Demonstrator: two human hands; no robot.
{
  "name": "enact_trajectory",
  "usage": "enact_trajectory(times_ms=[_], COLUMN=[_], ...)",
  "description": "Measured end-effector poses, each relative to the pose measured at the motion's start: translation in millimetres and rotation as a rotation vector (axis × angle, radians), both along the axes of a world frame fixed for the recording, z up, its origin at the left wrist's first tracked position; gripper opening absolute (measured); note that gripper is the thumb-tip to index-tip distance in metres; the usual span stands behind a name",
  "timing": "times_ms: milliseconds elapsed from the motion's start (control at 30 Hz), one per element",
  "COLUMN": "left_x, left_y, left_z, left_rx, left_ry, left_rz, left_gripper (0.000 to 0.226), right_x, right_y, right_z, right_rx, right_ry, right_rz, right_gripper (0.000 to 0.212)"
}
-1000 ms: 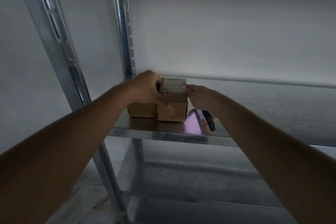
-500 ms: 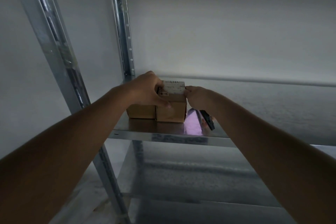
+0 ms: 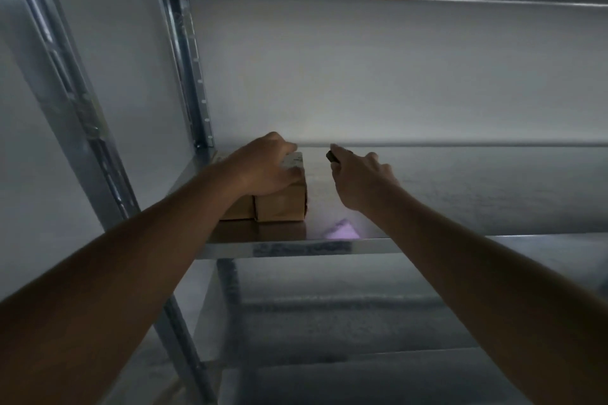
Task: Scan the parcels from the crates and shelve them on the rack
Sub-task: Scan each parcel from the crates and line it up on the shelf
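Left hand (image 3: 266, 164) lies on top of right box (image 3: 281, 199), fingers curled over its top and far edge, holding it down. Right hand (image 3: 360, 179) apart from box, on its right side, fingers closed around small dark scanner (image 3: 332, 155); no contact with box. Box stands on shelf (image 3: 296, 245), near left rear post (image 3: 187, 76), touching second box (image 3: 237, 212) on its left. Box label (image 3: 293, 159) faces up. Judgement: left hand is nearer; only its release remains to finish placing.
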State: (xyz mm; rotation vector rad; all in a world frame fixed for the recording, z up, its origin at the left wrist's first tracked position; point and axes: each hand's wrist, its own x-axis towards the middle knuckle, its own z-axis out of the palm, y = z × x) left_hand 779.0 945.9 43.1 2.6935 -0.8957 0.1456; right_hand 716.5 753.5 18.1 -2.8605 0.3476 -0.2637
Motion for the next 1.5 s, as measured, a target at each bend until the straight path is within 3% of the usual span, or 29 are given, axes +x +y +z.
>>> enact_trajectory(times_ms=[167, 567, 933, 1233, 1500], left_x=[-23.8, -134.3, -271.7, -353.0, -414.0], left_y=[-46.7, -232.3, -460.0, -663.1, -874.8], left_z=[0.6, -15.6, -13.6, -28.8, -52.5], left_rx=[0.064, 0.085, 0.079, 0.033, 0.032], left_ry=[-0.061, -0.100, -0.140, -0.166, -0.120], left_rz=[-0.056, -0.244, -0.470, -0.790, -1.045], left_gripper=[0.066, 0.063, 0.058, 0.053, 0.062], right_x=[-48.9, -198.8, -364.0, -476.0, -551.3], right_y=[-40.3, -206.4, -393.3, -544.8, -708.1], right_z=[9.3, 1.6, -10.5, -26.1, -49.5], right_rx=[-0.155, -0.237, -0.243, -0.229, -0.250], right_ry=[-0.024, -0.067, -0.061, -0.036, -0.001], right_rz=[-0.094, -0.203, -0.453, -0.727, -0.976], right_gripper=[0.041, 0.037, 0.034, 0.044, 0.045])
